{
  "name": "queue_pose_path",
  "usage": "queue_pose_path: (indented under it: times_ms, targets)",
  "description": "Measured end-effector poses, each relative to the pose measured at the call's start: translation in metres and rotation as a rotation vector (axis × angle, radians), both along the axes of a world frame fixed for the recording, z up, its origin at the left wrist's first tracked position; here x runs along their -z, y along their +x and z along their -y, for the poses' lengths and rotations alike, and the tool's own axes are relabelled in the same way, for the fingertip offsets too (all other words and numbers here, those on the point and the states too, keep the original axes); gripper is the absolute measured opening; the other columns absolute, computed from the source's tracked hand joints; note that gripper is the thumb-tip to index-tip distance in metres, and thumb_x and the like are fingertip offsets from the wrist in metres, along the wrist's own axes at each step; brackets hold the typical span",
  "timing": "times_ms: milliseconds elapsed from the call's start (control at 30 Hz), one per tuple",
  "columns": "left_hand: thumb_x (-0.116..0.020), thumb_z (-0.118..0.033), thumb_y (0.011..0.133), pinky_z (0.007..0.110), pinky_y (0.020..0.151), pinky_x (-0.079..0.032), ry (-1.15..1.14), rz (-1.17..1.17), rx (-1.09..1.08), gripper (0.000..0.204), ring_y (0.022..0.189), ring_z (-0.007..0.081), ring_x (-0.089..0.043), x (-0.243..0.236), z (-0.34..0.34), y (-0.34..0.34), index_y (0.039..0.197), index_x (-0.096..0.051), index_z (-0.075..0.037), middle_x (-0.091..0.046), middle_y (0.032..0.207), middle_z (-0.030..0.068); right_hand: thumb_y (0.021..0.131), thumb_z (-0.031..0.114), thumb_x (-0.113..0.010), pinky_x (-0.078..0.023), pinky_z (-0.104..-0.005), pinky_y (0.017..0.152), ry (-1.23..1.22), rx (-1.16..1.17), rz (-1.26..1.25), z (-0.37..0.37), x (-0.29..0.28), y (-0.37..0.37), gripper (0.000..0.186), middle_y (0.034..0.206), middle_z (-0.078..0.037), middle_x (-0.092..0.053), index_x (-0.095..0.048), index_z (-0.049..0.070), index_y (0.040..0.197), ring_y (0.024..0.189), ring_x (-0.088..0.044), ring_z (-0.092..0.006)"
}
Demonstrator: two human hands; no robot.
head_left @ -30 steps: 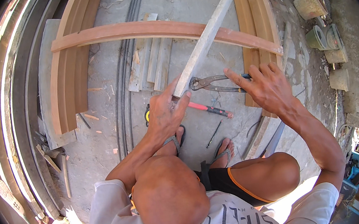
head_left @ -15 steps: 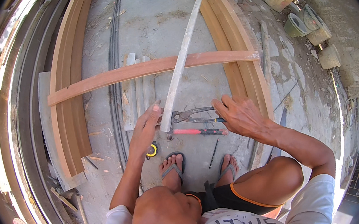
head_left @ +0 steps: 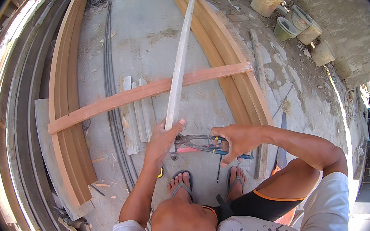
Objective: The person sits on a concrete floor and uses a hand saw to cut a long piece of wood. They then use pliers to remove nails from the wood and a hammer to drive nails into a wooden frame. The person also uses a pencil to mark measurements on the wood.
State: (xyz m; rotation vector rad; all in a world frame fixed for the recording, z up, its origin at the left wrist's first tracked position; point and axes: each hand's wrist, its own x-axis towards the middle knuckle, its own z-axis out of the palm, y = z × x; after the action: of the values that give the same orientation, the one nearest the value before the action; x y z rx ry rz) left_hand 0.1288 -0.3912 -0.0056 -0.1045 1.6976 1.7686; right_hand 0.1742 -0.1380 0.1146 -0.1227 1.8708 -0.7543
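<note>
My left hand [head_left: 163, 143] is closed around the near end of a long, pale wooden strip [head_left: 181, 54], which slants up and away from me. In my right hand [head_left: 240, 140] is a pair of pincers [head_left: 196, 137], its blue-tipped handles spread apart. The jaws of the pincers are beside the strip's near end, by my left fingers; whether they grip anything is hidden. Below the pincers a hammer [head_left: 188, 150] with a red handle lies on the concrete, partly covered by them. The strip passes over a reddish board [head_left: 141, 93] lying crosswise.
Stacked brown timbers stand left [head_left: 64, 106] and right [head_left: 226, 60], bridged by the reddish board. Grey rods [head_left: 109, 78] and short pale boards [head_left: 147, 106] lie between them. Near my feet are a yellow tape measure [head_left: 160, 172] and a thin black rod [head_left: 219, 168]. Buckets [head_left: 267, 0] stand far right.
The pincers' handles have spread apart, and my right hand has turned and moved lower with them. My left hand has shifted right and wraps the strip. The whole view has shifted.
</note>
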Motion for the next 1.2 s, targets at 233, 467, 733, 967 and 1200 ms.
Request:
queue_pose_path:
  times_ms: [233, 467, 733, 967, 1200]
  targets:
    - [-0.082, -0.044, 0.095, 0.033, 0.068, -0.050, 0.135, 0.144, -0.116, 0.054, 0.081, 0.0150, -0.062, 0.018, 0.002, 0.009, 0.118, -0.065, 0.002, -0.065, 0.094, 0.0068, 0.085, 0.024, -0.087, -0.057, -0.0529, 0.083, 0.257, -0.115, -0.274, 0.026, -0.025, 0.011, 0.061, 0.098, -0.025, -0.076, -0.052, 0.002, 0.130, 0.094, -0.074, -0.0456]
    - [-0.081, -0.032, 0.093, 0.033, 0.068, -0.053, 0.270, 0.210, -0.183, 0.047, 0.078, 0.0165, -0.064, 0.021, -0.014, 0.027, 0.123, -0.065, 0.001, -0.065, 0.099, 0.0074, 0.085, 0.024, -0.084, -0.056, -0.0562, 0.074, 0.344, 0.023, -0.509, 0.035, -0.008, 0.070, 0.060, 0.074, -0.024, -0.071, -0.053, 0.008, 0.134, 0.079, -0.072, -0.0486]
    - [-0.085, -0.033, 0.092, 0.033, 0.072, -0.058, 0.332, 0.250, -0.245, 0.052, 0.085, 0.0210, -0.071, 0.025, -0.017, 0.035, 0.126, -0.065, 0.001, -0.066, 0.097, 0.0101, 0.081, 0.018, -0.086, -0.058, -0.0565, 0.071, 0.392, 0.170, -0.491, 0.051, 0.005, 0.089, 0.055, 0.078, -0.023, -0.073, -0.052, 0.007, 0.123, 0.080, -0.073, -0.0481]
    - [-0.085, -0.036, 0.092, 0.035, 0.071, -0.059, 0.318, 0.266, -0.261, 0.052, 0.090, 0.0235, -0.072, 0.024, -0.022, 0.035, 0.125, -0.064, 0.000, -0.067, 0.102, 0.0123, 0.080, 0.015, -0.085, -0.055, -0.0548, 0.065, 0.426, 0.311, -0.628, 0.072, 0.027, 0.127, 0.054, 0.067, -0.016, -0.068, -0.055, 0.005, 0.123, 0.068, -0.071, -0.0443]
    - [-0.080, -0.054, 0.096, 0.039, 0.069, -0.064, 0.371, 0.266, -0.273, 0.071, 0.094, 0.0249, -0.074, 0.011, -0.022, 0.033, 0.131, -0.058, 0.004, -0.064, 0.114, 0.0143, 0.080, 0.018, -0.087, -0.055, -0.0504, 0.076, 0.510, -0.007, -0.782, 0.039, -0.010, 0.088, 0.067, 0.105, -0.015, -0.068, -0.057, 0.011, 0.140, 0.092, -0.071, -0.0377]
